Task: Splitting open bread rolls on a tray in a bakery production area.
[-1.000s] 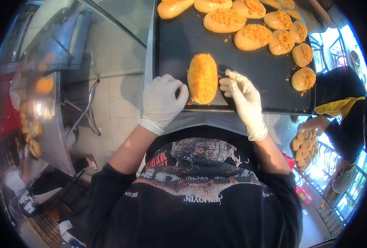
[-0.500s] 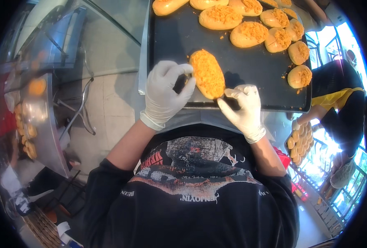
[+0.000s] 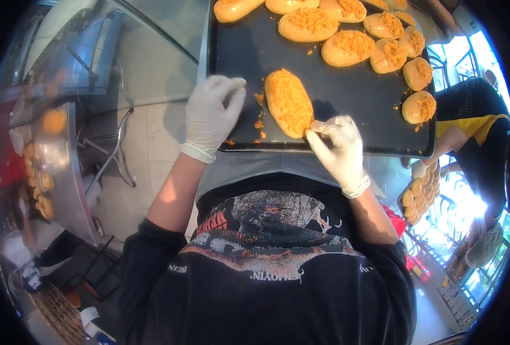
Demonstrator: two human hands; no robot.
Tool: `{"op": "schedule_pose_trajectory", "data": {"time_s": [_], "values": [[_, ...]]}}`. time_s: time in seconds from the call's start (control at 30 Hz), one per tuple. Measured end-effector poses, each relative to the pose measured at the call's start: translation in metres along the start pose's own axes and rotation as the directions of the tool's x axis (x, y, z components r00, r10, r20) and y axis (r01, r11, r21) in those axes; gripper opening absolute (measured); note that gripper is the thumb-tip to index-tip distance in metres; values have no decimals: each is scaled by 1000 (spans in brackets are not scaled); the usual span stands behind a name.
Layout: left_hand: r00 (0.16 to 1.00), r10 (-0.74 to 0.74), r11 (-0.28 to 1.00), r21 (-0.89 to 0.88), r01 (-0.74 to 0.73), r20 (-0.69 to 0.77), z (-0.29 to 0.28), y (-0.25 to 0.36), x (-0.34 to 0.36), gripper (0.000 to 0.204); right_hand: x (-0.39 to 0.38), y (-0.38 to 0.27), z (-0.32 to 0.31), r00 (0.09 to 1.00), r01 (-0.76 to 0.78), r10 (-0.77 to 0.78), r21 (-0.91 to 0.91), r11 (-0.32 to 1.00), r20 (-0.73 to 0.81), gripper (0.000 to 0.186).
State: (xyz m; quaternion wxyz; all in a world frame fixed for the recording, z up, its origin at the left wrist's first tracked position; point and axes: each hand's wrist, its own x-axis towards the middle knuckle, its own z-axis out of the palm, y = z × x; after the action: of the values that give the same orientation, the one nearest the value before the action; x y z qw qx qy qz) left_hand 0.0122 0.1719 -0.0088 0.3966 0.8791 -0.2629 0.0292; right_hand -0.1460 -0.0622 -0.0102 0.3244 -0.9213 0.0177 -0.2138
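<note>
An oval bread bun [image 3: 289, 103] topped with orange-brown shreds lies near the front of a dark baking tray [image 3: 237, 57]. My right hand [image 3: 342, 150], in a thin white glove, pinches the bun's near right end with thumb and forefinger. On the tray's left edge, apart from the bun, hovers my left hand [image 3: 213, 115], gloved as well. Its thumb stands away from the bent fingers, with nothing visible between them. Loose crumbs [image 3: 259, 123] lie on the tray between this hand and the bun.
Several topped buns [image 3: 308, 25] fill the tray's far and right sides. At left, a table [image 3: 78, 184] carries more bread. Another person in dark clothes [image 3: 482, 115] with a yellow cloth is at right, near a tray of buns [image 3: 418, 195]. A folding chair frame [image 3: 122, 138] stands at left.
My left hand has moved left, away from the bun, uncovering crumbs on the tray. My right hand stays at the bun's near end, and the bun has hardly moved.
</note>
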Motion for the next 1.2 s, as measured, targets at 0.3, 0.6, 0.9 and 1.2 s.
{"op": "schedule_pose_trajectory", "data": {"time_s": [0.3,0.6,0.9,1.2], "values": [[907,311,946,-4,-323,286,7,-8,5,29,-10,12,-14,987,-135,137,28,990,-78,11],[875,237,966,-4,-260,423,-4,-3,-13,29,-10,15,-12,980,-174,176,32,984,-90,12],[869,196,957,106,-271,454,3,-1,-17,17,-7,15,-14,953,-285,293,104,953,-76,9],[985,105,901,-433,-35,140,8,38,-3,17,26,-19,-16,987,-147,155,146,978,-47,13]]}}
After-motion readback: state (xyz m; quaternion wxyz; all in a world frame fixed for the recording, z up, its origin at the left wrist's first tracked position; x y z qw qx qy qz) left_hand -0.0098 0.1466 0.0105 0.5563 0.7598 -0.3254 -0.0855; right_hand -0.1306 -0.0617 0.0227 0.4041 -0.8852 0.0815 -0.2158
